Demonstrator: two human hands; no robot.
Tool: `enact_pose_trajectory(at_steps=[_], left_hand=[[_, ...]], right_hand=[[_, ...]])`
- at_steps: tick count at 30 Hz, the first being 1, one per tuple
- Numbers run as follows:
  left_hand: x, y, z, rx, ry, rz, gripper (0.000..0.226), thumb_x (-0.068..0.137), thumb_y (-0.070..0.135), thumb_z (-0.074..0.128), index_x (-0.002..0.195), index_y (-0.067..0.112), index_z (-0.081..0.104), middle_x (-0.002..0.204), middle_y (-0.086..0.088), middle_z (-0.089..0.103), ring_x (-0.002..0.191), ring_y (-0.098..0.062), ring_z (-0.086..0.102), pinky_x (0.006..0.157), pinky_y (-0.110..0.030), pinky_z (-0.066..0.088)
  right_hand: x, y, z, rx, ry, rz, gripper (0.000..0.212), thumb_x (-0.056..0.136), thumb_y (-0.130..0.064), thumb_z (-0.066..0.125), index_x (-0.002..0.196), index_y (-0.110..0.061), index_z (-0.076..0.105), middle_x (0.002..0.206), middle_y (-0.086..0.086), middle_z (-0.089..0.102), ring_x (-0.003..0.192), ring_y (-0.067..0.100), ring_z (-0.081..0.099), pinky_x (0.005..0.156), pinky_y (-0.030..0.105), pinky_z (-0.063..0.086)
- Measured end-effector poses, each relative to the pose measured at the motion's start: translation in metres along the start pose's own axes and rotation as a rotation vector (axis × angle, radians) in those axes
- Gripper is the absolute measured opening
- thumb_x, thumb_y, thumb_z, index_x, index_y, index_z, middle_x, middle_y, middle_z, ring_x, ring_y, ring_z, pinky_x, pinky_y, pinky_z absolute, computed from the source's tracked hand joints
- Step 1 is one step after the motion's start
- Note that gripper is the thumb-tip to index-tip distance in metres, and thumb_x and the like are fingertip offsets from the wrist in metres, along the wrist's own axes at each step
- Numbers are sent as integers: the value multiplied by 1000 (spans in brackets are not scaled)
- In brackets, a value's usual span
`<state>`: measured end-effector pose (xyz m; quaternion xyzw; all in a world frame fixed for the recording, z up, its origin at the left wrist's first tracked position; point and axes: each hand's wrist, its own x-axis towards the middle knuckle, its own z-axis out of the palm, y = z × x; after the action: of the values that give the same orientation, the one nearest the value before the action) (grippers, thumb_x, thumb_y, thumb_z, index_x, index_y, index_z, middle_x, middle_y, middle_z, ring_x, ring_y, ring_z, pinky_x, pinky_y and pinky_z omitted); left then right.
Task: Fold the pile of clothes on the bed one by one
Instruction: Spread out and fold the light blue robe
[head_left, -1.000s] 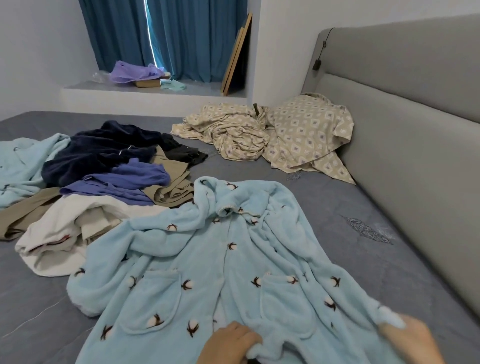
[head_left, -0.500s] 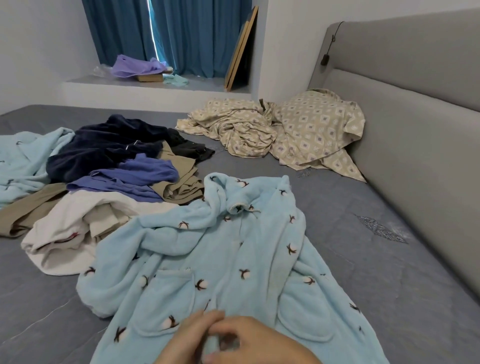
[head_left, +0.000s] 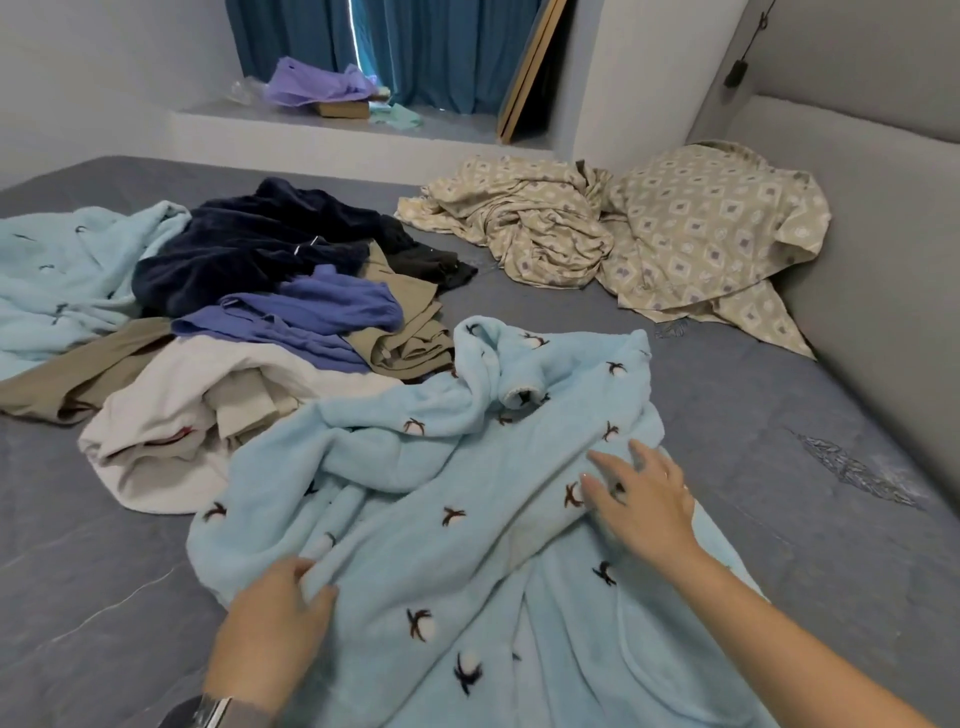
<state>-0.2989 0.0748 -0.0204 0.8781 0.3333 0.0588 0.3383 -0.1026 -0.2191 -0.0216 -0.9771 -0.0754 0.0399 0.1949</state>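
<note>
Lt-blue robe (head_left: 467, 499) w/ brown-white cotton motifs.

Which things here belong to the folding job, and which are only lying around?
Belong to the job:
- light blue robe, gripped by the left hand; the right hand lies flat on it
- pile of clothes
- bed

Lying about:
- patterned bedding
- purple cloth on the ledge
- wooden board leaning on the wall
- blue curtains

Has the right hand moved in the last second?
Yes. The right hand has gone from the light blue robe's near hem up toward the grey headboard, fingers spread on the fabric.
</note>
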Motion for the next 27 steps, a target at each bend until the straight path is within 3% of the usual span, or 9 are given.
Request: enact_pose_trajectory(at_steps=[3, 7, 9, 13, 17, 20, 22, 24, 27], left_hand=[[3, -12, 16, 177, -104, 107, 55, 90, 48, 52, 137, 54, 23, 120, 8, 48, 109, -16, 51, 86, -26, 41], [9, 0, 13, 265, 202, 265, 42, 76, 32, 47, 116, 31, 57, 114, -2, 55, 95, -27, 56, 69, -42, 54], [11, 3, 22, 180, 223, 523, 46, 68, 32, 42, 111, 35, 55, 111, 7, 55, 94, -18, 52, 68, -37, 52], [5, 21, 57, 267, -162, 688, 48, 64, 55, 43, 111, 48, 47, 107, 22, 66, 95, -3, 66, 70, -18, 52], [12, 25, 75, 342, -210, 584, 36, 54, 53, 41, 80, 50, 64, 96, 9, 73, 79, -14, 73, 50, -33, 57], [18, 34, 82, 365, -189, 521, 49, 50, 53, 43, 97, 48, 56, 112, 11, 69, 107, -14, 64, 77, -51, 52], [22, 30, 95, 390, -157, 588, 67, 54, 55, 41, 120, 49, 48, 135, 15, 53, 139, -12, 30, 111, -54, 17], [30, 24, 104, 404, -92, 635, 70, 66, 59, 43, 135, 52, 35, 153, 18, 28, 147, -8, 2, 115, -49, -3], [33, 24, 113, 426, -1, 595, 47, 90, 61, 18, 128, 49, 43, 138, 6, 52, 140, -15, 25, 113, -53, 5]], right_hand=[[9, -16, 6, -37, 157, -85, 48, 95, -58, 36, 142, -47, 33, 160, -4, 11, 147, 23, 0, 115, 48, 9], [63, -22, 3, -189, 282, -213, 51, 97, -49, 24, 147, -37, 31, 159, 0, 19, 148, 26, 6, 113, 54, 15], [90, -16, -3, -350, 44, -211, 54, 99, -47, 22, 151, -35, 21, 161, -1, 12, 149, 25, 2, 114, 53, 16], [130, -11, -13, -550, -434, -45, 65, 96, -50, 36, 153, -33, 9, 161, -2, 7, 147, 26, 11, 114, 52, 21], [148, -63, -18, -414, -1, -177, 69, 74, -56, 62, 131, -24, 40, 128, 3, 47, 113, 27, 50, 86, 41, 43], [147, -86, -5, -297, -94, -226, 75, 73, -59, 67, 133, -33, 30, 126, 2, 34, 103, 30, 54, 76, 37, 46], [164, -87, -2, -312, -125, -206, 51, 82, -30, 64, 128, -29, 43, 128, 6, 44, 103, 32, 57, 77, 35, 47], [200, -91, -14, -201, -112, -163, 36, 81, -6, 59, 115, -17, 61, 117, 12, 63, 103, 32, 61, 80, 36, 50], [261, -96, -56, 347, 70, 83, 21, 85, 2, 52, 98, -6, 66, 105, 17, 66, 95, 34, 65, 83, 43, 55]])
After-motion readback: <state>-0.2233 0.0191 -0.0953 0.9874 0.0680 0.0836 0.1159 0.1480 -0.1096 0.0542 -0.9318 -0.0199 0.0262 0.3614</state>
